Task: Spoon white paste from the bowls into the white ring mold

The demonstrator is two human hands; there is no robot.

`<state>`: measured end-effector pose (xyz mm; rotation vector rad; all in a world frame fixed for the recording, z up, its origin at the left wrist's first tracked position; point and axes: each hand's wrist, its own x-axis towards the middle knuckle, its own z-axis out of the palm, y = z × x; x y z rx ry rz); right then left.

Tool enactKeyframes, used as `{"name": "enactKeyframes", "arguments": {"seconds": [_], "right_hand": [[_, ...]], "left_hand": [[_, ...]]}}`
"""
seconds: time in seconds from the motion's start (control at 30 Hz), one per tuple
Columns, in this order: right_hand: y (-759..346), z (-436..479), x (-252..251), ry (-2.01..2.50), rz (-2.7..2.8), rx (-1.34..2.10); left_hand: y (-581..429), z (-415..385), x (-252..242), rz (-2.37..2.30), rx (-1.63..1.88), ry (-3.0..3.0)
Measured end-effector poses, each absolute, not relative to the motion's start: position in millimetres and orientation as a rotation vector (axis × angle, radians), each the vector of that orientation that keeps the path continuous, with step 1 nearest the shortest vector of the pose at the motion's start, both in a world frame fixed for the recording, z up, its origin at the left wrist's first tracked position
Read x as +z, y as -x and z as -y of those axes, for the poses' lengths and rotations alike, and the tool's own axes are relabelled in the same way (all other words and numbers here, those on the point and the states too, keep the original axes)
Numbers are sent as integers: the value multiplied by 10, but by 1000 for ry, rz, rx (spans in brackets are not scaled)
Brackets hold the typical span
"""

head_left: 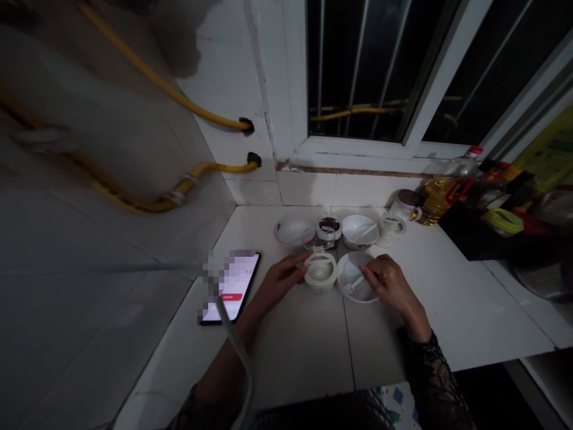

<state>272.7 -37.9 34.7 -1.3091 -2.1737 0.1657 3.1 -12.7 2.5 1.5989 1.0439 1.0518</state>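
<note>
On the counter (452, 316), your left hand (280, 279) gripped a round container (320, 282), your right hand (389, 285) pinched a bowl's rim (353, 253); slipping could tip either.

**The Bits We Can't See Well**

Left of the left fingers (293, 261), the phone screen (230, 286) is blurred, so no one can read it. Past those fingers, the dark stuff (329, 226) in a little jar is too small to tell. The right fingers (369, 272) hide part of the white bowl (357, 292). Far to their right, the picture's edge cuts off a yellow-green packet (548, 149).

A phone (233, 286) lies left of the bowls (358, 230).
</note>
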Motion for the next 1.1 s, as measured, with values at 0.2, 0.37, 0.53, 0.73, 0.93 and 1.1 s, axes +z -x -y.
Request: {"name": "enactKeyframes", "arguments": {"seconds": [0.2, 0.37, 0.53, 0.73, 0.93, 1.1], "right_hand": [[-2751, 372, 345, 1339, 2246, 18], [-2738, 374, 347, 1350, 2183, 38], [-2695, 381, 336, 1408, 2014, 174], [-2740, 356, 306, 1558, 1578, 514], [-2761, 344, 324, 1530, 1398, 698], [-2794, 322, 302, 1543, 1359, 700]], "left_hand": [[-28, 128, 20, -1039, 1052, -1601], [-26, 126, 27, -1049, 1044, -1609], [-29, 131, 39, -1043, 1055, -1604], [-35, 147, 71, -1059, 1047, -1592], [-39, 141, 68, -1044, 1059, -1596], [-30, 124, 38, -1038, 1057, -1615]]}}
